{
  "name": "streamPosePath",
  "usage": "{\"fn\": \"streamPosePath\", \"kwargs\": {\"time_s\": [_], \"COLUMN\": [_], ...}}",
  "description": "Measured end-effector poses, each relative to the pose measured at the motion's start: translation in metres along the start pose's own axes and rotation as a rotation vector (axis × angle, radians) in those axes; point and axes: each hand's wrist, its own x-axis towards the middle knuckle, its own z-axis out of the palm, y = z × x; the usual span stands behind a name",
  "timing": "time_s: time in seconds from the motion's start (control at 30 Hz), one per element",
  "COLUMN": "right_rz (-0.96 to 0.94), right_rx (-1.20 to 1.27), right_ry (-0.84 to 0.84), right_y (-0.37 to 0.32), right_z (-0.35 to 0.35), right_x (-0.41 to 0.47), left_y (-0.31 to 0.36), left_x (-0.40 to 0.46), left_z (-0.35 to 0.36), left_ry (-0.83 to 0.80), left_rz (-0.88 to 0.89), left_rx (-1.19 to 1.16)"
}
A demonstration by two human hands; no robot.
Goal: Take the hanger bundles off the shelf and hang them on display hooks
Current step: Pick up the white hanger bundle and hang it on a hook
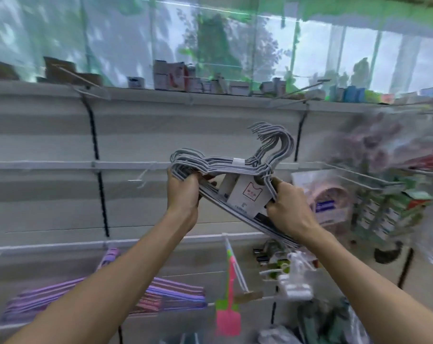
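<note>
Gripping the grey hanger bundle [225, 167] at both ends, left hand [183, 192] and right hand [287, 207] carry it hookward; next, catch its hooks on a display rail [49, 165].

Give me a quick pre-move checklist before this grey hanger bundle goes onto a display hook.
1. Left hand grips the bundle's end: ok.
2. Right hand grips the other side: ok.
3. Grey hanger bundle tied together, label attached: ok.
4. Hooks of the bundle point upward, free of both hands: ok.
5. Target display hook identified: cannot tell; the picture is blurred.
6. Bundle level: not ok; it tilts down to the right.
</note>
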Motion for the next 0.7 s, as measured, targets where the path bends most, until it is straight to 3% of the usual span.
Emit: {"fn": "streamPosePath", "kwargs": {"time_s": [0.33, 0.47, 0.7], "right_rz": [-0.161, -0.199, -0.225], "right_rx": [0.125, 0.109, 0.057], "right_ry": [-0.063, -0.057, -0.028], "right_y": [-0.133, -0.176, -0.237], "right_z": [0.104, 0.125, 0.146], "right_x": [0.031, 0.05, 0.09], "left_y": [0.085, 0.12, 0.165], "left_x": [0.036, 0.06, 0.093], "left_z": [-0.146, -0.192, -0.238], "left_ry": [0.193, 0.213, 0.18], "left_rz": [0.084, 0.061, 0.11], "left_rx": [0.04, -0.005, 0.124]}}
